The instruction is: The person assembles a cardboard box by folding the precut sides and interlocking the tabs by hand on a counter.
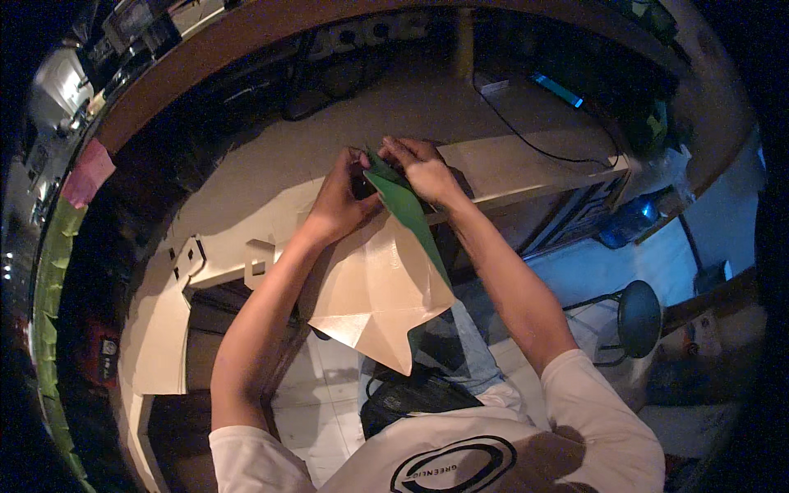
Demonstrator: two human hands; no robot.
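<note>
A large creased sheet of card [378,275], cream and slightly shiny on one face, hangs from the table edge toward my lap. Its other face shows as a green folded strip [400,204] along the right side. My left hand [341,197] grips the upper end from the left, fingers curled and thumb against the card. From the right, my right hand [419,172] pinches the same end near the green fold. Both sets of fingertips are close together there and partly hidden by the fold. The lower corner of the sheet is bent and points down.
Cream card sheets [160,353] lie at the table's left end, near card cutouts with holes [260,261]. A thin black cable [534,149] crosses the tabletop toward a lit blue device [557,90]. A round dark stool [639,319] and a blue water jug [633,222] stand right.
</note>
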